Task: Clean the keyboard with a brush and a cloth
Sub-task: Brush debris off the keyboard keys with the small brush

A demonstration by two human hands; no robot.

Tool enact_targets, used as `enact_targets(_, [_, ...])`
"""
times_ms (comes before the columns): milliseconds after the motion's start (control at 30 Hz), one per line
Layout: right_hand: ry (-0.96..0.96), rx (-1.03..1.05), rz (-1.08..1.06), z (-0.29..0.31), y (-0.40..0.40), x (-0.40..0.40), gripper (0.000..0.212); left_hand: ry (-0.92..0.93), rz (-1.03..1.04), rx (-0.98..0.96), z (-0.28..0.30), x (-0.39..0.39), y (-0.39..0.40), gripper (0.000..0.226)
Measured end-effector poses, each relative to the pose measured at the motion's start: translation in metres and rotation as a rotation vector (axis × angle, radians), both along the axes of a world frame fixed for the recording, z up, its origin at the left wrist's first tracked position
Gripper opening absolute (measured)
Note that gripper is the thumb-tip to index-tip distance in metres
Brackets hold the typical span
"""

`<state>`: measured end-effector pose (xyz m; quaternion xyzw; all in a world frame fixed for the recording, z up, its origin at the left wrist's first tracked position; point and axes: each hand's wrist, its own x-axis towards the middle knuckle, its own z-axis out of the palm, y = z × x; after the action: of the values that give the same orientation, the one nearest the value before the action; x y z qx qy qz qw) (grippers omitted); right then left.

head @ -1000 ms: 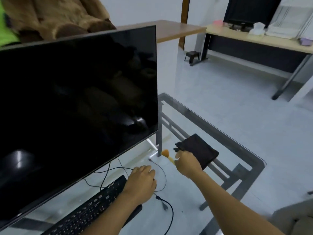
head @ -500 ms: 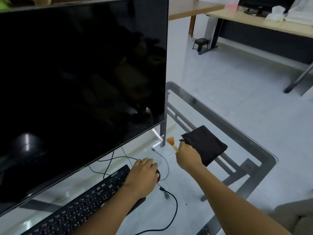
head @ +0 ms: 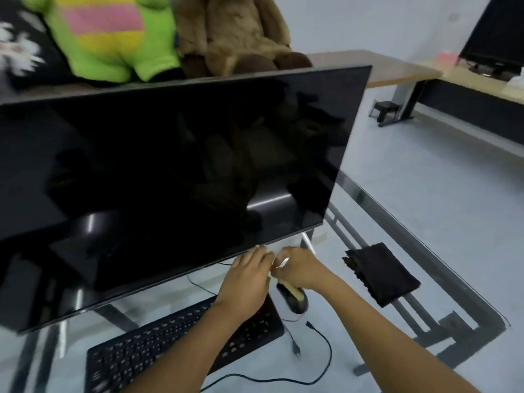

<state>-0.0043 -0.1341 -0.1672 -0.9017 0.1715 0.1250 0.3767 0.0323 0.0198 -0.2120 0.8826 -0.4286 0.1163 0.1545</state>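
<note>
The black keyboard (head: pixel 181 347) lies on the glass table (head: pixel 425 251) in front of the monitor, and my left forearm crosses its right end. My right hand (head: pixel 302 269) is shut on the brush (head: pixel 293 291); its yellowish handle pokes out below the hand, over the black mouse (head: pixel 297 304). My left hand (head: pixel 246 279) meets the right hand just under the monitor's lower edge, fingers stretched toward a small white piece between the two hands. Whether it grips that piece is unclear. The folded black cloth (head: pixel 381 272) lies on the table to the right, untouched.
A large dark monitor (head: pixel 170 180) fills the left and middle. Loose black cables (head: pixel 326 353) run right of the keyboard. Plush toys (head: pixel 232 32) sit behind the monitor. Wooden desks (head: pixel 397 66) and a second screen (head: pixel 499 32) stand across the tiled floor.
My left hand left the mouse and rose to meet my right hand. My right hand carried the brush left, away from the cloth, to over the mouse. The camera tilted up.
</note>
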Motion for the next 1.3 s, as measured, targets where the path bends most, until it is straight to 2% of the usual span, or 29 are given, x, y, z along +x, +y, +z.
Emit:
enact_targets(100, [0.034, 0.027, 0.095, 0.025, 0.043, 0.009, 0.022, -0.012, 0.071, -0.042, 0.008, 0.004, 0.04, 0.034])
enact_targets(200, [0.067, 0.101, 0.162, 0.041, 0.077, 0.018, 0.023, -0.017, 0.15, -0.061, 0.011, 0.006, 0.079, 0.023])
enact_targets(367, [0.105, 0.539, 0.161, 0.042, 0.134, 0.033, 0.019, 0.049, 0.374, -0.096, 0.002, 0.003, 0.157, 0.015])
enact_targets(500, [0.045, 0.48, 0.395, 0.029, 0.19, 0.031, 0.029, 0.146, 0.529, -0.135, -0.012, -0.013, 0.22, 0.005])
enact_targets(700, [-0.15, 0.275, 0.504, 0.001, 0.252, 0.015, 0.011, 0.244, 0.584, -0.197, -0.032, -0.035, 0.265, 0.02])
enact_targets(767, [-0.189, 0.231, 0.488, -0.005, 0.264, 0.011, 0.01, 0.274, 0.641, -0.207, -0.043, -0.042, 0.28, 0.034])
enact_targets(933, [-0.203, 0.191, 0.464, -0.018, 0.275, 0.008, 0.011, 0.39, 0.667, -0.257, -0.061, -0.061, 0.309, 0.066])
enact_targets(1100, [-0.197, 0.162, 0.482, -0.025, 0.283, 0.008, 0.009, 0.52, 0.645, -0.307, -0.077, -0.076, 0.316, 0.086])
enact_targets(1233, [-0.356, 0.08, 0.361, -0.036, 0.282, 0.015, 0.006, 0.545, 0.63, -0.295, -0.085, -0.082, 0.319, 0.094])
enact_targets(1300, [-0.364, 0.168, 0.279, -0.037, 0.284, 0.016, 0.007, 0.539, 0.634, -0.287, -0.085, -0.083, 0.32, 0.097])
